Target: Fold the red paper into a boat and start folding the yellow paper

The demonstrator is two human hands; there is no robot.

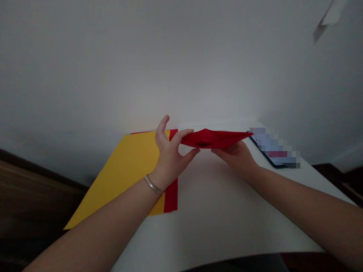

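Observation:
A folded red paper (217, 138) is held flat above a white table (227, 211), seen edge-on. My left hand (170, 151) pinches its left end between index finger and thumb, the other fingers raised; a silver bangle sits on that wrist. My right hand (236, 155) supports the paper from below at its right half, fingers curled under it.
A yellow sheet (124, 173) lies on a red sheet (171, 196) at the table's left, overhanging the edge. A dark-framed flat object (273, 151), partly blurred out, lies at the back right. A white wall stands close behind the table. Dark wood shows at far left.

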